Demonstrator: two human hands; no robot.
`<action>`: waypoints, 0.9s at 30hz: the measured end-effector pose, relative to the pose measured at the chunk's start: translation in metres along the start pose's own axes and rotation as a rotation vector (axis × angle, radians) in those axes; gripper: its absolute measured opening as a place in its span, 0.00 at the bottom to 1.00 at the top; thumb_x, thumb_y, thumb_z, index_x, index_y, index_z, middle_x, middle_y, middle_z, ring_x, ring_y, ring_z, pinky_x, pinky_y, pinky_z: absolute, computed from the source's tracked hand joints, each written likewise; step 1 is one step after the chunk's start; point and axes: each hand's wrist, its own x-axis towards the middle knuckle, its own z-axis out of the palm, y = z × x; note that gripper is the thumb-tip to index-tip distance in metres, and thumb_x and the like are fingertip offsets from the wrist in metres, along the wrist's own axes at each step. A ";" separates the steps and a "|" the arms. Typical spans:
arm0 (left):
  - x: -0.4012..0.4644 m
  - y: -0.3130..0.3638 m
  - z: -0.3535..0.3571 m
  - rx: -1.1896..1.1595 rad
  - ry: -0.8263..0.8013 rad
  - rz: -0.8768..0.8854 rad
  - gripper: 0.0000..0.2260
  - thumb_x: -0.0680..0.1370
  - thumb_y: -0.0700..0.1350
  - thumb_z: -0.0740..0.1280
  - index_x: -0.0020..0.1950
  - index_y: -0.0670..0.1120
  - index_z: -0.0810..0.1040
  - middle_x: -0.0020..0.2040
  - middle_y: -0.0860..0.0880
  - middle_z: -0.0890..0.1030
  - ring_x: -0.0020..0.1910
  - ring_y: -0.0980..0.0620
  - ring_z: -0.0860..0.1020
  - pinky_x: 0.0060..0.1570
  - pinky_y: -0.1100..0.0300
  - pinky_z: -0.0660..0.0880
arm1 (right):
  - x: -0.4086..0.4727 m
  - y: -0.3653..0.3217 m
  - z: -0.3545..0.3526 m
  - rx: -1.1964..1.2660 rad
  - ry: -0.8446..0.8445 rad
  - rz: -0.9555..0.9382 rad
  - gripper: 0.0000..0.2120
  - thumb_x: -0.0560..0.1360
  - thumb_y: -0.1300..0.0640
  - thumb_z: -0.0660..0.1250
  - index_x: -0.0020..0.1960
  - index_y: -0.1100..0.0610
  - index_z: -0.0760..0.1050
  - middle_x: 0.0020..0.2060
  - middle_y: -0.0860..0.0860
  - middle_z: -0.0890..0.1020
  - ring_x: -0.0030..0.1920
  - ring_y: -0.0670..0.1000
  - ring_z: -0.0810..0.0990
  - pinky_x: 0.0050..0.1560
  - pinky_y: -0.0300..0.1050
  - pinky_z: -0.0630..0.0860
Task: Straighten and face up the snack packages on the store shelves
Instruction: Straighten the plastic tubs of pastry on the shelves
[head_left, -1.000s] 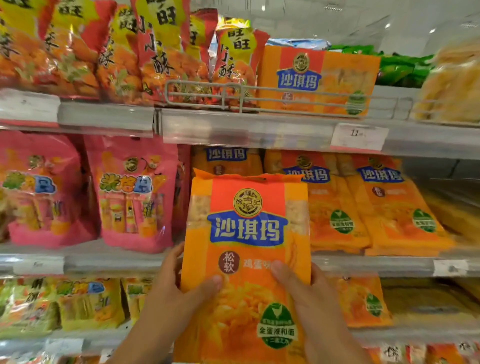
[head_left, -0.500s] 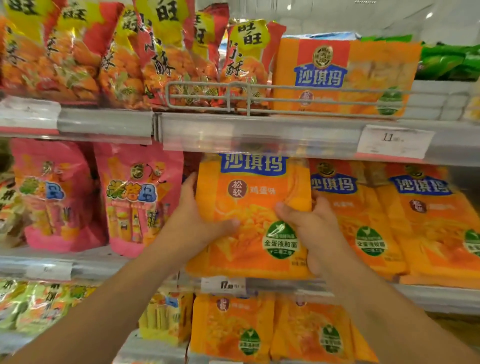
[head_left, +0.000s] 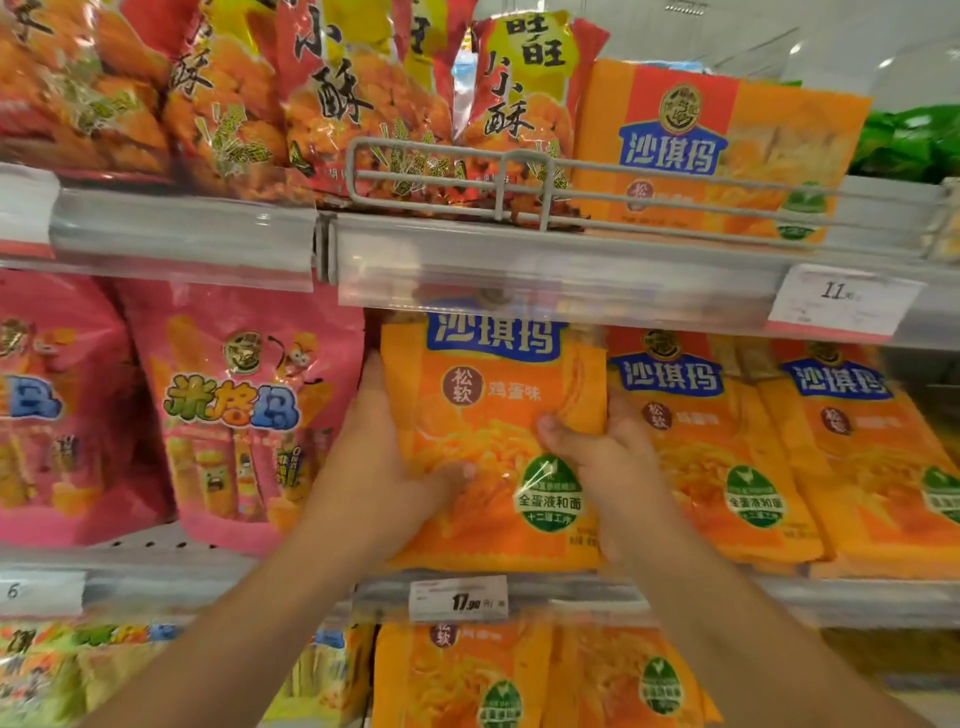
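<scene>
Both hands clamped on the orange plastic snack package with blue lettering (head_left: 488, 441), upright and face-out on the middle grey metal shelf (head_left: 171, 577), top edge tucked behind the clear price rail (head_left: 519, 275) at 12 o'clock. Left hand (head_left: 384, 467) wrapped round the package's 9 o'clock edge, thumb pressed flat on the front, fingers hidden behind. Right hand (head_left: 608, 462) curled round the 3 o'clock edge, thumb pinching a crumpled fold of the wrapper. Bottom edge of the package resting on or just above the shelf lip, directly over a white price tag (head_left: 457, 597) at 6 o'clock. Touching at 3 o'clock, two matching orange packages (head_left: 727, 457), leaning back. At 9 o'clock, pink glossy snack bags (head_left: 244, 415), just beside the left hand. Up at 12 o'clock, red-and-yellow crinkled snack bags (head_left: 363, 104) and one more orange package (head_left: 717, 150) behind a grey wire shelf guard (head_left: 519, 171). Below at 6 o'clock, further orange packages (head_left: 519, 675) on the lower shelf.
</scene>
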 end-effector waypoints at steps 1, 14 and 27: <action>0.002 0.000 0.003 -0.003 -0.001 0.011 0.46 0.66 0.50 0.80 0.74 0.61 0.54 0.63 0.60 0.75 0.59 0.57 0.76 0.56 0.54 0.75 | 0.003 0.001 0.000 -0.012 0.012 -0.006 0.21 0.70 0.61 0.75 0.56 0.43 0.74 0.45 0.43 0.86 0.44 0.49 0.86 0.44 0.51 0.81; 0.016 -0.028 0.029 0.017 0.043 -0.059 0.48 0.67 0.49 0.79 0.78 0.54 0.52 0.65 0.50 0.75 0.64 0.48 0.75 0.62 0.48 0.74 | 0.028 0.025 0.000 -0.645 0.151 -0.357 0.32 0.77 0.59 0.68 0.77 0.48 0.60 0.46 0.37 0.72 0.37 0.36 0.72 0.45 0.34 0.73; -0.016 -0.037 0.033 0.190 -0.039 -0.018 0.53 0.62 0.74 0.68 0.77 0.58 0.45 0.77 0.48 0.59 0.72 0.48 0.66 0.63 0.53 0.70 | -0.008 0.037 -0.009 -1.278 -0.130 -0.429 0.29 0.81 0.42 0.51 0.79 0.52 0.53 0.78 0.59 0.39 0.78 0.61 0.43 0.76 0.56 0.53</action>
